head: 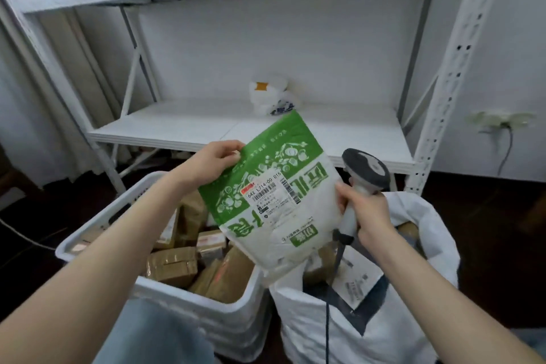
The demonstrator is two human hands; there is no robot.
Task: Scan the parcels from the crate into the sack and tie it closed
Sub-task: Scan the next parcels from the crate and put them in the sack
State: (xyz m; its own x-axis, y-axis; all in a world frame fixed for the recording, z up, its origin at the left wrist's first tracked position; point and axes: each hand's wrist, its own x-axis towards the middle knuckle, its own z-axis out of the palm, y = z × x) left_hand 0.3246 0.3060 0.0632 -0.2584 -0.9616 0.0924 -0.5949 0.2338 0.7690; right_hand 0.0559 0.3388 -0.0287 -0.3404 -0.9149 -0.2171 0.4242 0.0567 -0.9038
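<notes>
My left hand (211, 161) pinches the top left corner of a green and white mailer parcel (295, 233), held up above the crate and the sack with its shipping label facing me. My right hand (365, 216) grips the handle of a grey and white barcode scanner (366, 170), close beside the parcel's right edge. Its cable hangs down in front of the sack. The white crate (206, 301) at lower left holds several brown taped parcels (172, 266). The white woven sack (384, 325) stands open at lower right with parcels inside.
A white metal shelving rack (307, 136) stands behind, its low shelf bearing a white plastic bag (271, 96). Red and orange bags sit on the upper shelf. A wall socket with a cord is at right. The floor is dark.
</notes>
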